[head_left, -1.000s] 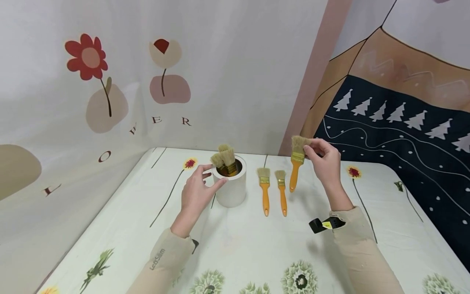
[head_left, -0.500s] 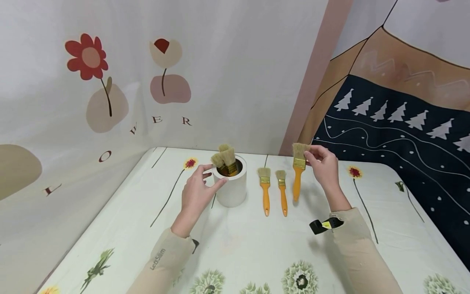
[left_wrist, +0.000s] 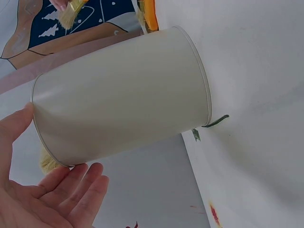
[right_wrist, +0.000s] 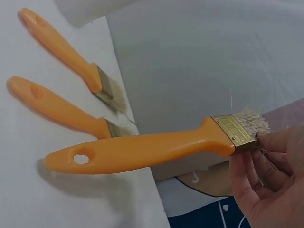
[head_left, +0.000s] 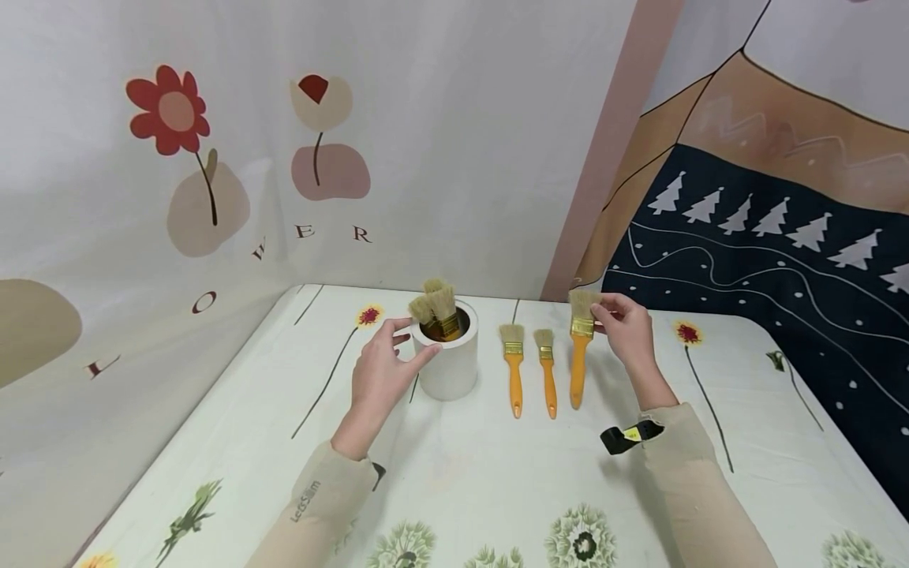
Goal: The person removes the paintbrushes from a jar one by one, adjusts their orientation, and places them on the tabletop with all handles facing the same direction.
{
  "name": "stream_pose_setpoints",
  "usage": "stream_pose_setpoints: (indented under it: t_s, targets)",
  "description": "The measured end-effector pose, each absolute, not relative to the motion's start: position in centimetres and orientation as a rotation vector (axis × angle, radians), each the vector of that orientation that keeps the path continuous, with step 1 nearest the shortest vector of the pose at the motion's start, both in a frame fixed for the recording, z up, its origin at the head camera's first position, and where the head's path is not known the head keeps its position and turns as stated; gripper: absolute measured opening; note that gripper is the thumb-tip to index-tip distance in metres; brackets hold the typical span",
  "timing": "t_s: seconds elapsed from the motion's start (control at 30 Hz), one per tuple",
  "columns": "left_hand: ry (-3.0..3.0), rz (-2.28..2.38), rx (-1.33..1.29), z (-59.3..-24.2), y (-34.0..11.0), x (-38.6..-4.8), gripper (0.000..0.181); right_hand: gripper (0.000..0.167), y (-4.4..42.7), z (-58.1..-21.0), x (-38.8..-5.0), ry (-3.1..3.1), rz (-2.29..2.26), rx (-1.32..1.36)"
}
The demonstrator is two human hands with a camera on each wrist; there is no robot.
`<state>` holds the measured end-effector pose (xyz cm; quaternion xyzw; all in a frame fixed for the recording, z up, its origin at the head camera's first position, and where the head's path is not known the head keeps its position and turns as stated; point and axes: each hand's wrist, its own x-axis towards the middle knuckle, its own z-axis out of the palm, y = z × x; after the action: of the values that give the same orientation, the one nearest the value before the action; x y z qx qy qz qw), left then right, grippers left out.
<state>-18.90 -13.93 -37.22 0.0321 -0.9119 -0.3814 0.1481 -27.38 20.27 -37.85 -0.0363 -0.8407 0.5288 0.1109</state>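
Observation:
A white cylindrical pot (head_left: 449, 371) stands upright on the table, with several paintbrushes (head_left: 442, 304) in it, bristles up. My left hand (head_left: 379, 371) holds the pot's rim, thumb at the front and fingers at the left side; the left wrist view shows the pot's smooth wall (left_wrist: 118, 90). My right hand (head_left: 628, 327) pinches a wide orange-handled paintbrush (head_left: 578, 355) near its bristles. In the right wrist view its handle (right_wrist: 133, 152) has a shadow on the table below. Left of it lie a medium paintbrush (head_left: 514, 371) and a narrower paintbrush (head_left: 547, 371), bristles away from me.
The white tablecloth (head_left: 454, 465) is printed with flowers. Behind the table hangs a pale cloth wall (head_left: 461, 158), and a dark patterned cloth (head_left: 746, 244) hangs at the right. A black wrist camera (head_left: 625, 435) sits on my right sleeve.
My right hand has lowered the wide paintbrush toward the table, and its handle has swung to line up beside the two lying brushes. My left hand has stayed at the pot.

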Motion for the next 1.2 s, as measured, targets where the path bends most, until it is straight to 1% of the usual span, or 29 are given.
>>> stream_pose_setpoints:
  t_s: [0.37,0.83,1.2]
  targets:
    - [-2.627,-1.09,0.098,-37.3,-13.9,-18.9,0.066,0.037,20.7,-39.7,-28.1,-2.535,1.605,-0.2]
    - [-2.62,-1.11,0.1,-37.3,-13.9,-18.9,0.066,0.036,21.2,-42.0,-29.3,-2.639,1.603,-0.218]
    - [-2.617,-1.111,0.101,-37.2,-13.9,-18.9,0.065,0.037,21.4,-43.9,-30.2,-2.75,1.507,-0.253]
